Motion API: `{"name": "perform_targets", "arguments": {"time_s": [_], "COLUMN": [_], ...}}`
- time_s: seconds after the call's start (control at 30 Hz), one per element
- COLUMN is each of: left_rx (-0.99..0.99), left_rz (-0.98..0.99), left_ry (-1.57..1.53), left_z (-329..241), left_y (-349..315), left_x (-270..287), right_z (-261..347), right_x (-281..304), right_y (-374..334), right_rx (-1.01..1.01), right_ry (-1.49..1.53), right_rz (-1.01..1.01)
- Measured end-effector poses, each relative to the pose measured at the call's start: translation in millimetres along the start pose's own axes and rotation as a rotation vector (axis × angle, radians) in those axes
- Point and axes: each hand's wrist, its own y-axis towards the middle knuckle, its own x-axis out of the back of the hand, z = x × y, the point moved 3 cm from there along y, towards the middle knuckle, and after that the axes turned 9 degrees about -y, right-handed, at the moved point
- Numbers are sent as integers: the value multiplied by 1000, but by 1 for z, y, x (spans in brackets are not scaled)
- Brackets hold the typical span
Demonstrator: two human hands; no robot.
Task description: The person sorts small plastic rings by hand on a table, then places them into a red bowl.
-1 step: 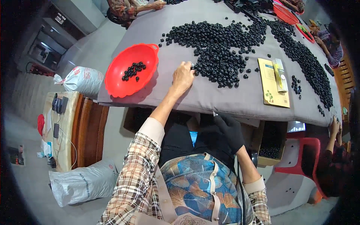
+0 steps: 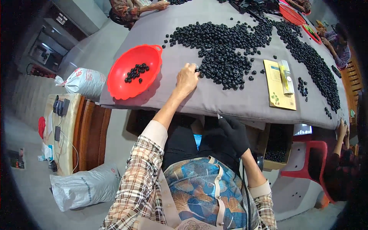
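- The left hand rests on the grey worktop near its near edge, fingers bent inward at the left side of a heap of small black pieces; a piece shows at the fingertips, but whether it is pinched cannot be told.
- The right hand, gloved in black, is at the near edge of the worktop; whether it grips anything cannot be told.
- The heap spreads from the middle of the worktop towards its far edge, and a second band of pieces runs along the right edge.
- A red bowl stands by the near left corner, a small cluster of black pieces inside.
- Under the near edge, towards the right corner, a cardboard box holds more black pieces.
- At the far right corner is a red basket.
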Motion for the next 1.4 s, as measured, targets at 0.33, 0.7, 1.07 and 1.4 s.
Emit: {"name": "perform_targets", "arguments": {"time_s": [0.33, 0.7, 1.07, 1.4], "left_rx": [13, 493, 852, 924], "left_rz": [72, 482, 504, 662], "left_ry": [-137, -1343, -1861, -1791], "left_z": [-26, -94, -93, -82], "left_y": [-35, -125, -138, -148], "left_x": [36, -4, -9, -14], "right_z": [1, 2, 9, 3], "right_x": [1, 5, 4, -3], "right_y": [2, 2, 5, 3], "right_rx": [100, 47, 99, 94], "right_ry": [-163, 148, 138, 58], "right_rz": [16, -39, -13, 9]}}
